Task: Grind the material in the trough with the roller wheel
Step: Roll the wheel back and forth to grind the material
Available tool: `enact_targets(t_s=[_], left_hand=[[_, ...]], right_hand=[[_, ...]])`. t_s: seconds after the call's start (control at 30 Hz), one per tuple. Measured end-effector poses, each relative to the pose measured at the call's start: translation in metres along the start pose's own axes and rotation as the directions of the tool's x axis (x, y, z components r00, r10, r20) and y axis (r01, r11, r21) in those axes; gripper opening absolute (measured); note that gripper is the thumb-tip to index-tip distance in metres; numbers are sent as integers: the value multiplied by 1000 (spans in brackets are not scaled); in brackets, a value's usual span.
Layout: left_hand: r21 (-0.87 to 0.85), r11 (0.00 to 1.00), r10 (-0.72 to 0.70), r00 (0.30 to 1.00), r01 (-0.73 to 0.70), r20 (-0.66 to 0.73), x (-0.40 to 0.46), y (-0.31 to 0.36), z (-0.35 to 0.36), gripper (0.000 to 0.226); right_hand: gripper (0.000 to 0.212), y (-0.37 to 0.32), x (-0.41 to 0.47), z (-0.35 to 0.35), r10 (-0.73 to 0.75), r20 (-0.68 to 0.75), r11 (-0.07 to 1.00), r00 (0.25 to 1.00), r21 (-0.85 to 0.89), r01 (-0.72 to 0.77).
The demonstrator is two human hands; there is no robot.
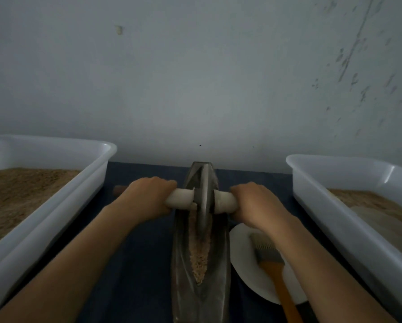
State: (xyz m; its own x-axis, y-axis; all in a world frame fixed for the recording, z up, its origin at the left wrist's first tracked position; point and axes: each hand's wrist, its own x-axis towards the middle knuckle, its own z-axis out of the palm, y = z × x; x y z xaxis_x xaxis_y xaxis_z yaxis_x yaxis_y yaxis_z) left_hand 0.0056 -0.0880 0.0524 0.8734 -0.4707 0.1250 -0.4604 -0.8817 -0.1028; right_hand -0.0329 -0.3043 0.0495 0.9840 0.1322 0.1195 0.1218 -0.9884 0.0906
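My left hand (148, 197) and right hand (257, 203) each grip one end of the pale axle handle (180, 198) that passes through the roller wheel (204, 201). The wheel stands upright in the groove of the dark metal trough (179, 264), which lies on the bench (137, 264) along the 12-to-6 line, with the tan ground material (200, 257) toward 6 o'clock of the wheel. A white tub of brown powder (44, 194) sits at 9 o'clock, a second tub (349, 206) at 3 o'clock, and a brush (272, 262) rests on a white plate (246, 264) at 4 o'clock.

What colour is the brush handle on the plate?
Orange-yellow; the brush handle shows clearly in the head view, lying on the white plate.
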Motion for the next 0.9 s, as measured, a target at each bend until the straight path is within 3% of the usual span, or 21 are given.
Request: enact_targets(t_s=[0.1, 0.2, 0.3, 0.4, 0.53, 0.63, 0.73, 0.9], left_hand=[[-38, 998, 52, 984, -46, 169, -15, 2, -13, 35], [-72, 992, 122, 943, -105, 308, -28, 5, -28, 33], [-107, 987, 151, 896, -117, 417, -34, 6, -37, 31], [-132, 985, 155, 890, -108, 429, -31, 4, -35, 32], [-96, 994, 82, 967, -61, 242, -13, 2, -19, 36], [25, 1000, 16, 1000, -16, -4, 3, 0, -4, 34], [132, 991, 28, 978, 0, -206, 17, -2, 9, 32], [78, 997, 15, 905, 20, -426, 18, 1, 21, 30]], right_hand=[[12, -4, -12, -14, -53, 198, 999, 979, 15, 52], [24, -6, -28, -24, -94, 314, 995, 945, 61, 79], [27, -6, -35, -31, -119, 354, 992, 927, 84, 95], [25, -5, -31, -29, -121, 355, 992, 927, 78, 100], [15, -5, -8, -19, -60, 283, 998, 957, 15, 58], [16, -1, 6, -4, 27, 62, 999, 998, 28, -29], [12, 2, 11, 8, 76, -181, 996, 981, 56, -67], [13, 2, 18, 18, 51, -363, 999, 931, 11, -50]])
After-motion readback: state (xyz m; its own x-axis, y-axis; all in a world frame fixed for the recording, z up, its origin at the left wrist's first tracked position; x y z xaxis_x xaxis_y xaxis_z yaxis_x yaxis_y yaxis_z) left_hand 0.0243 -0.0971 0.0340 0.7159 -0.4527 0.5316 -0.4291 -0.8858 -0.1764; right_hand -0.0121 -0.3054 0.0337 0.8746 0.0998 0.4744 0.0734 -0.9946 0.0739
